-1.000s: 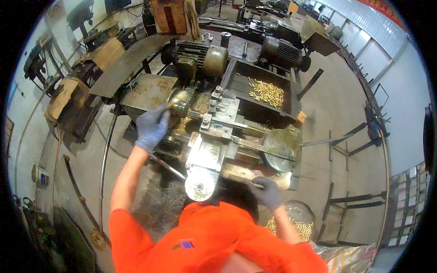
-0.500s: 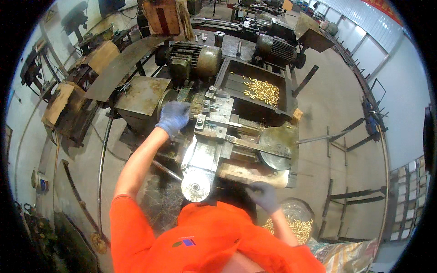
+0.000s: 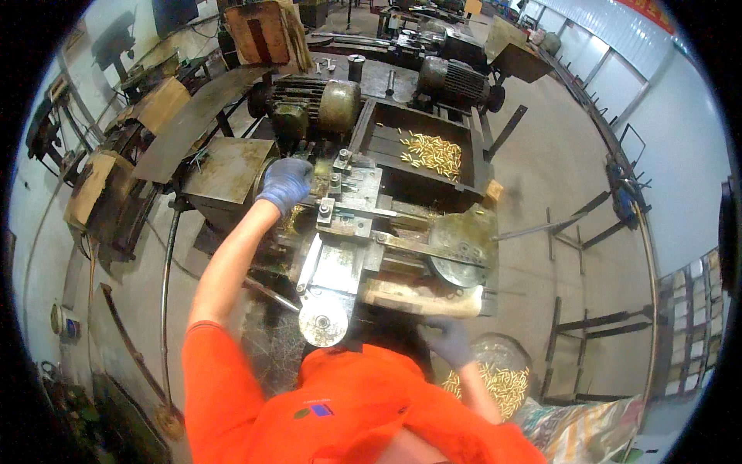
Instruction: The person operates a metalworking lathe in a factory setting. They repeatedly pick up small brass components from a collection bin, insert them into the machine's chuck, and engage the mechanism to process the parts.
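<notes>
My left hand (image 3: 286, 184), in a blue-grey glove, is at the left side of a metalworking machine, beside its steel clamp blocks (image 3: 325, 210). Its fingers are curled closed, and whatever they hold is hidden. Low at the machine's front edge is my right hand (image 3: 446, 340), in a grey glove. Its fingers bend inward toward the dark space under the machine; I cannot make out anything in them. A flat steel slide with a round end plate (image 3: 323, 321) lies between my arms. To its right sits a larger round metal disc (image 3: 457, 271), with a flat bar reaching over it.
Small brass pieces (image 3: 434, 155) lie in a dark metal tray (image 3: 473, 193) beyond the machine. More brass pieces (image 3: 502, 387) fill a round pan (image 3: 502, 349) by my right forearm, near a woven sack (image 3: 583, 429). Motors (image 3: 313, 104) stand behind; a metal cabinet (image 3: 228, 170) is at left.
My left hand has moved slightly farther away along the machine's left side. The right hand stays low at the front edge, its fingers slightly shifted. The whole view has turned a little.
</notes>
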The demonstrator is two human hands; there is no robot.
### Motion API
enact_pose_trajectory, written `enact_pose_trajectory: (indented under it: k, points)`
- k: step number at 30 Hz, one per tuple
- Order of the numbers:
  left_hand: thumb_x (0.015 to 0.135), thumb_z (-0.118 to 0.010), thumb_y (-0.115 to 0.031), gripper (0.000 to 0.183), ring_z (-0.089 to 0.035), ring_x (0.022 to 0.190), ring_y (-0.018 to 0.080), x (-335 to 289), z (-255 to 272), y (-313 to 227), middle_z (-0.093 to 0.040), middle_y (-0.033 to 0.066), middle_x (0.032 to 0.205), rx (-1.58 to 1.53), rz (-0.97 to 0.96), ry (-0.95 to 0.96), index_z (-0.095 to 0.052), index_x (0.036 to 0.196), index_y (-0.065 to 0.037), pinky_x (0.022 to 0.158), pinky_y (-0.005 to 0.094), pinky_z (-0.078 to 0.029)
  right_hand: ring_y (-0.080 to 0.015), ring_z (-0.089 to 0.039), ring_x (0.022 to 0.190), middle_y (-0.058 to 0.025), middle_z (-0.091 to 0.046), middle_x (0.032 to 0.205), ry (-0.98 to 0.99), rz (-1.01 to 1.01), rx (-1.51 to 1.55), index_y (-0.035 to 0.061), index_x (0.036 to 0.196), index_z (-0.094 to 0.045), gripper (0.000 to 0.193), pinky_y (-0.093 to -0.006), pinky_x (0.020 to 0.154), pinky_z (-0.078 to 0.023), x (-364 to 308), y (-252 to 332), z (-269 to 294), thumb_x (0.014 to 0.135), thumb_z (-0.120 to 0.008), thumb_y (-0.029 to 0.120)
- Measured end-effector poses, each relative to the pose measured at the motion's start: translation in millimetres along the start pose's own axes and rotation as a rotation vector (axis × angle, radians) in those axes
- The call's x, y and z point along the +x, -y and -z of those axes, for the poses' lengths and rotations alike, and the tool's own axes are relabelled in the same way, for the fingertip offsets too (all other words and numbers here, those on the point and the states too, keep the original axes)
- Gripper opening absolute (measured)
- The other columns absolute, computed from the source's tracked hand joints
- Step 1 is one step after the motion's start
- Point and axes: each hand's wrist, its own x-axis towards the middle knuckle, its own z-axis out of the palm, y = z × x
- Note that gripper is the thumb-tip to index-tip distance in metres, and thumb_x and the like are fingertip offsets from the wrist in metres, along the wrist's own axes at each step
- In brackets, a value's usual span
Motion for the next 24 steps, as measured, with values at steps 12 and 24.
enact_pose_trajectory:
  k: [12, 24]
  points:
    - [0.083, -0.054, -0.025, 0.014, -0.059, 0.071, 0.0321, 9, 27, 22, -0.061, 0.0124, 0.075, -0.058, -0.008, -0.506, -0.061, 0.088, -0.014, 0.061, 0.0423, -0.047, -0.024, -0.064, 0.073, -0.0141, -0.065, 0.077, -0.055, 0.046, 0.018, 0.0013, 0.08, -0.066, 0.025, -0.0309, 0.067, -0.048, -8, -3, 7, 0.072, -0.068, 0.025]
    - [0.087, -0.051, -0.031, 0.037, -0.055, 0.107, 0.0232, -106, 88, 85, -0.057, 0.0123, 0.116, -0.07, 0.283, -0.035, -0.058, 0.113, -0.005, 0.089, 0.0315, -0.041, -0.0254, -0.063, 0.075, -0.0155, -0.065, 0.081, -0.387, -0.479, -0.048, 0.006, 0.09, -0.066, 0.039, -0.0333, 0.07, -0.048, -63, -106, 100, 0.073, -0.06, 0.041]
